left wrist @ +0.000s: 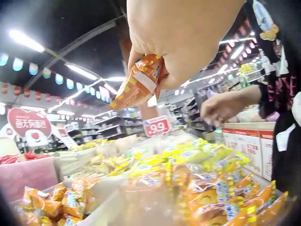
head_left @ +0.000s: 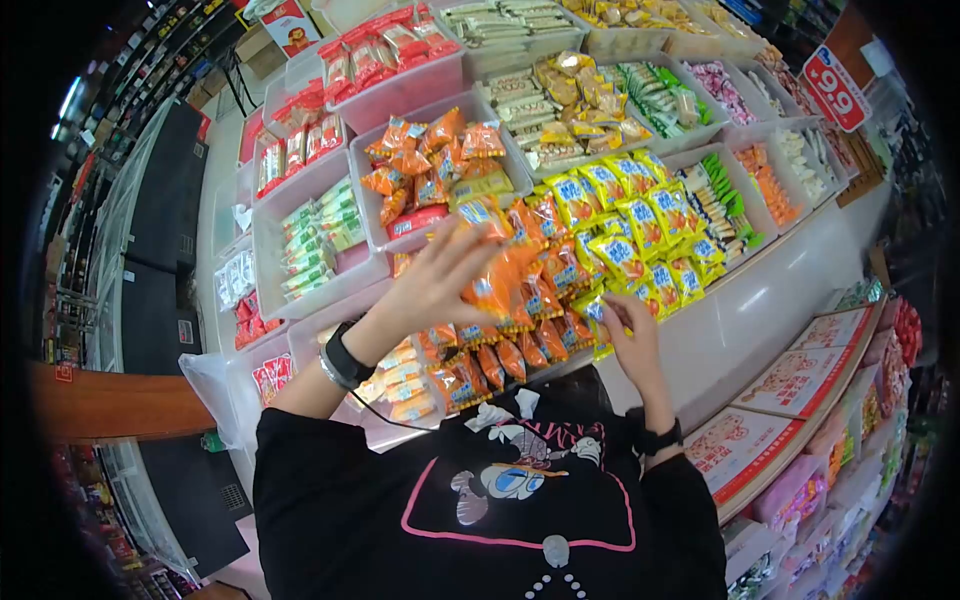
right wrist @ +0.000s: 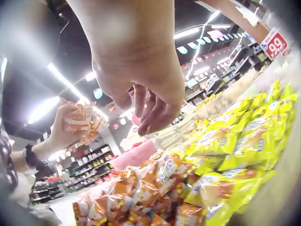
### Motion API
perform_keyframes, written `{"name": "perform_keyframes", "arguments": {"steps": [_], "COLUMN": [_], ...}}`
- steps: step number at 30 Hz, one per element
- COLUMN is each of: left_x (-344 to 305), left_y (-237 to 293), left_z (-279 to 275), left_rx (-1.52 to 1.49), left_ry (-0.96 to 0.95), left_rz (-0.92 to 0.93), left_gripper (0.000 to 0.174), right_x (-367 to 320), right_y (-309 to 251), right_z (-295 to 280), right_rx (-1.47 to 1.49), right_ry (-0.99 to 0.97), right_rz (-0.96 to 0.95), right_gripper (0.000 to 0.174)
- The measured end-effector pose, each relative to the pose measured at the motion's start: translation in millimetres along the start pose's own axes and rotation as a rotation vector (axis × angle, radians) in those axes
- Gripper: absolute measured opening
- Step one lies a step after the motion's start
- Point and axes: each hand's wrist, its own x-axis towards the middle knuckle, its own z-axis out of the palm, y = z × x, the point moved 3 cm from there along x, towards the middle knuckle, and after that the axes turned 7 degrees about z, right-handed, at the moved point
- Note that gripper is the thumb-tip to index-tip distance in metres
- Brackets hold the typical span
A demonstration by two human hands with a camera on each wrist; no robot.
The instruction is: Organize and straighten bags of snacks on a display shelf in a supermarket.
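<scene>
My left hand holds an orange snack packet above the rows of orange packets; in the left wrist view the packet hangs between thumb and fingers. My right hand is over the near edge of the yellow packets, its fingers loosely bent. Seen from the right wrist, the right hand hangs above the packets with nothing between its fingers, and the left hand with its packet is off to the side.
Around these packets stand a bin of orange twisted packets, a bin of green-and-white packets and a bin of red packets. A 9.9 price sign stands at the far right. A lower shelf with red-and-white cards lies at the right.
</scene>
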Motion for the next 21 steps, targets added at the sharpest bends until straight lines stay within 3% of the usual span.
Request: {"name": "perform_keyframes", "arguments": {"steps": [1, 3, 5, 6, 8, 9, 10, 11, 13, 14, 15, 17, 19, 21], "left_x": [-3, -8, -15, -19, -26, -30, -37, -41, -47, -49, -52, -56, -61, -68], "left_y": [15, 56, 80, 88, 96, 98, 97, 95, 90, 89, 91, 91, 94, 92], "left_z": [-4, 1, 7, 13, 20, 23, 27, 27, 25, 22, 21, 18, 24, 33], "left_rx": [-0.019, 0.0, -0.015, -0.029, -0.027, -0.019, -0.01, -0.01, 0.004, 0.107, 0.106, 0.105, 0.108, 0.142], "left_ry": [-0.003, -0.141, -0.124, -0.124, -0.119, -0.12, -0.178, -0.179, -0.097, -0.16, -0.163, -0.145, -0.063, 0.116], "left_rz": [-0.009, 0.423, 0.637, 0.719, 0.712, 0.708, 0.668, 0.658, 0.541, 0.488, 0.479, 0.252, 0.19, -0.04], "left_gripper": [0.057, 0.071, 0.074, 0.073, 0.071, 0.07, 0.054, 0.054, 0.031, 0.042, 0.042, 0.048, 0.043, 0.045], "right_x": [5, 13, 15, 13, 6, 5, 5, 6, -2, -2, -3, -4, 0, 5], "right_y": [-4, -26, -32, -32, -32, -25, -18, -14, -24, -22, -20, -18, -12, -17], "right_z": [8, 17, 33, 40, 57, 60, 63, 64, 61, 60, 59, 61, 63, 64], "right_rx": [0.236, 0.492, 0.562, 0.556, 0.555, 0.551, 0.563, 0.574, 0.703, 0.772, 0.842, 0.851, 1.024, 1.014], "right_ry": [-0.072, -0.378, -0.591, -0.587, -0.811, -0.818, -0.794, -0.77, -0.743, -0.694, -0.643, -0.603, -0.445, -0.366], "right_rz": [0.133, 0.319, 0.549, 0.562, 0.557, 0.562, 0.511, 0.457, 0.525, 0.531, 0.534, 0.56, 0.569, 0.559], "right_gripper": [0.023, 0.037, 0.044, 0.044, 0.04, 0.04, 0.038, 0.036, 0.033, 0.033, 0.032, 0.034, 0.03, 0.033]}}
